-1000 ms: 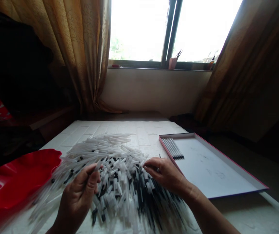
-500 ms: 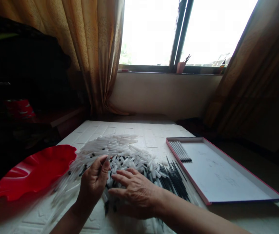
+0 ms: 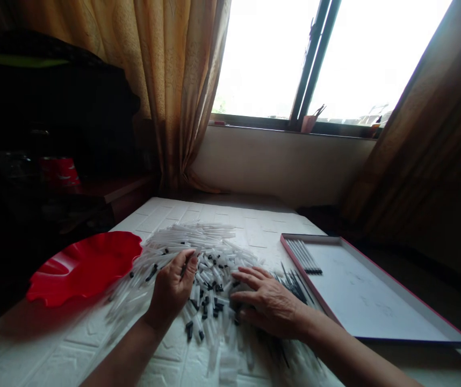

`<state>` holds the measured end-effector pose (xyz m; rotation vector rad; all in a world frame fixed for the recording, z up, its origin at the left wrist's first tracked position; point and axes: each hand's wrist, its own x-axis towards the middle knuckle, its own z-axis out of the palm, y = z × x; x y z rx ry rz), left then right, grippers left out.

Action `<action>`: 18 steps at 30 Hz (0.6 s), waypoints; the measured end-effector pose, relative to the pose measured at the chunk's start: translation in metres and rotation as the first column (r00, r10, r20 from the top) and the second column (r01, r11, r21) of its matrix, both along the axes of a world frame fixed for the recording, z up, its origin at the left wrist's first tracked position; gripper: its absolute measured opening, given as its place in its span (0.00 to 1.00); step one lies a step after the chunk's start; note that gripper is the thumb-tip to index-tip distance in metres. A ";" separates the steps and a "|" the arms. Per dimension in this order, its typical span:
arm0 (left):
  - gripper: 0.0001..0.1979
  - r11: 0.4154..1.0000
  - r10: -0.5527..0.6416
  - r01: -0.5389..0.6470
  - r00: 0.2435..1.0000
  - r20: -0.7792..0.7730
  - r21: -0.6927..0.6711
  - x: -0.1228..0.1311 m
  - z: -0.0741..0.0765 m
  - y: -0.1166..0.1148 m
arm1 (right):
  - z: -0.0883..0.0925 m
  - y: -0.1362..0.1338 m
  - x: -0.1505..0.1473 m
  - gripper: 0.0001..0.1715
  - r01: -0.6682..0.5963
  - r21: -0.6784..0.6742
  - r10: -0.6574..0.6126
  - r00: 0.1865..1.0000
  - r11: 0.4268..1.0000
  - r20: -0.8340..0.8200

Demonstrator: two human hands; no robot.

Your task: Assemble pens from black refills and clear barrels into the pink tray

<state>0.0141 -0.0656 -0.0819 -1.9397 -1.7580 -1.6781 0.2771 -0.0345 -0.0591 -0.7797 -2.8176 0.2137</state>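
Plastic tubes (image 3: 210,252) lie between dish (image 3: 85,269) and tray (image 3: 375,301).

Nothing fancy here, just a bare left hand (image 3: 172,287) and right hand (image 3: 271,303), slim fingers, short-looking nails, and bare forearms (image 3: 128,346) too.

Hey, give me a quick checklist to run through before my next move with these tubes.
Left hand holding a tube: cannot tell, the fingers hide what they pinch.
Right hand open: ok, fingers spread on the pile of clear tubes.
Black-tipped row in the pink-rimmed white tray lying parallel: ok, neatly side by side.
Loose dark tubes apart from the tray: not ok, they lie up against its left rim.
Red wavy dish lying flat: ok, left of the pile.
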 end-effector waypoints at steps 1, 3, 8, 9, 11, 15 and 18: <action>0.18 1.000 0.005 -0.005 1.000 -0.009 -0.001 -0.001 0.000 0.001 | 0.001 0.001 0.004 0.16 0.008 0.010 -0.008 1.000 1.000 -0.012; 0.18 1.000 0.009 -0.009 0.999 -0.030 -0.003 -0.001 0.001 0.002 | 0.005 0.002 0.010 0.13 0.015 0.031 -0.013 0.999 0.999 -0.042; 0.17 1.000 0.014 -0.015 0.997 -0.072 -0.014 -0.002 0.006 0.001 | 0.017 0.009 0.009 0.11 0.084 0.124 -0.078 0.996 0.989 -0.054; 0.17 1.000 0.016 -0.017 0.997 -0.078 -0.015 -0.003 0.006 0.001 | 0.019 0.010 0.005 0.12 0.111 0.135 -0.105 0.993 0.985 -0.052; 0.17 1.000 0.023 -0.024 0.996 -0.090 -0.013 -0.004 0.005 0.002 | 0.020 0.013 -0.004 0.13 0.164 0.149 -0.160 0.986 0.975 -0.042; 0.17 0.999 0.039 -0.039 0.992 -0.119 0.006 -0.006 0.003 0.005 | 0.019 0.017 -0.018 0.12 0.249 0.172 -0.257 0.966 0.953 0.025; 0.16 0.999 0.040 -0.038 0.989 -0.141 0.017 -0.005 0.000 0.006 | 0.021 0.016 -0.022 0.12 0.279 0.172 -0.297 0.951 0.945 0.089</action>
